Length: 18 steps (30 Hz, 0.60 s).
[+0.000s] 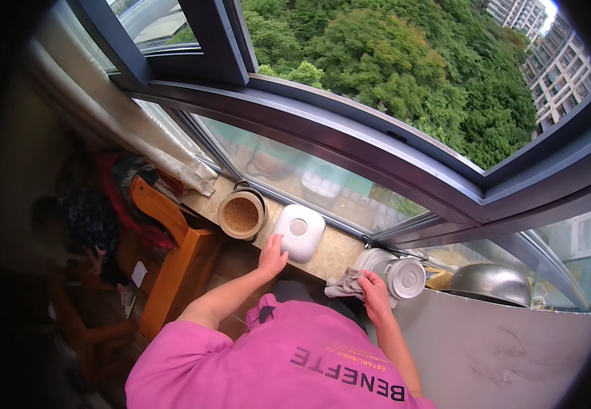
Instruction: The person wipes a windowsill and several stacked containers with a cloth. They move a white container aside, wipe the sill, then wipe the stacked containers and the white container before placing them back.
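Note:
On the stone windowsill sits a white, rounded-square box with a round disc on its top. My left hand is at the box's near left edge, its fingers apart and seemingly touching it. A crumpled grey cloth is gripped in my right hand. Just beyond that hand stand pale plastic containers, one with a round ringed lid. Left of the white box is a tan pot with small holes in its bottom and a dark rim around it.
A window frame runs behind the sill. At right are an upturned metal basin and a grey panel. Wooden furniture and a light curtain lie left. Another person is in the dim area farther left.

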### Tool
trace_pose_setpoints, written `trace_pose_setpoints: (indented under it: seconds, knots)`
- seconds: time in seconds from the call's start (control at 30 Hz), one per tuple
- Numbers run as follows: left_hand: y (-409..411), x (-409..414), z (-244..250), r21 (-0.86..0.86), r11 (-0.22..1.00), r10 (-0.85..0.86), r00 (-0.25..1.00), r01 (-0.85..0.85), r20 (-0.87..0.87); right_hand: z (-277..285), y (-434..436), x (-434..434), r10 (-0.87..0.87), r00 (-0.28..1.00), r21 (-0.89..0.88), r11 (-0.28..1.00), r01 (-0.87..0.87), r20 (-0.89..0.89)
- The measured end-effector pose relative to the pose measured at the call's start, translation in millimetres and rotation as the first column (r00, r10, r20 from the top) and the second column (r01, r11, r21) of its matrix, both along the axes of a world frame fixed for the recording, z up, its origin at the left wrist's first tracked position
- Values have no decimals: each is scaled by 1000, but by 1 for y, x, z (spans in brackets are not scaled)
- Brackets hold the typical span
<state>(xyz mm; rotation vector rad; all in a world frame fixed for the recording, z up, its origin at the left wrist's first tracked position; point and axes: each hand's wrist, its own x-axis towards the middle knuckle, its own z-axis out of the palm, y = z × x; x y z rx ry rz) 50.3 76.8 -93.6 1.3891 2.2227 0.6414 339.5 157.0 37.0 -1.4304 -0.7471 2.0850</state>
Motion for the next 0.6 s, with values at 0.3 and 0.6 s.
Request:
trace_pose_setpoints:
  seconds: [0.3,0.6]
  knots:
    - [41,-25,-1,-386,915,-112,993,121,45,-45,10,-72,-17,995,57,998,23,-99]
    - [49,-27,-4,-542,805,-314,948,242,-44,-108,-6,-157,24,772,596,621,-509,635]
